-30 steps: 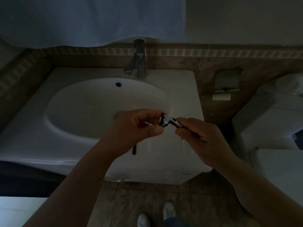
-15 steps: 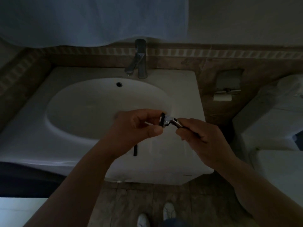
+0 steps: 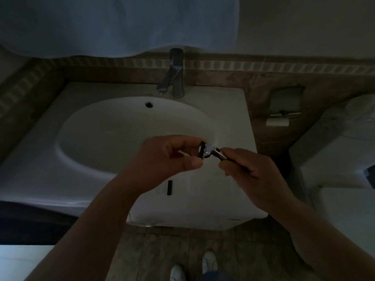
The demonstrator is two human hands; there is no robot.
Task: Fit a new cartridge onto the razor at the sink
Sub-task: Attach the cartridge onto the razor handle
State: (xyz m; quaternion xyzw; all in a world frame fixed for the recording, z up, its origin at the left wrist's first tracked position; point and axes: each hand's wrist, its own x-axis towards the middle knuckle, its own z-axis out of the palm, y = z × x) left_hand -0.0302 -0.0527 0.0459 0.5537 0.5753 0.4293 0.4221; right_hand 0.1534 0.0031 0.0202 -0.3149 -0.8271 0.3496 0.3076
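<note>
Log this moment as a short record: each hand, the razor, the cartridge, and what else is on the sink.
left hand: pinches the cartridge at the head of the razor
right hand: grips the razor handle
cartridge: at the head; seating cannot be told
sink: white, below both hands
black piece: lies on the sink's front rim
faucet: behind the basin
</note>
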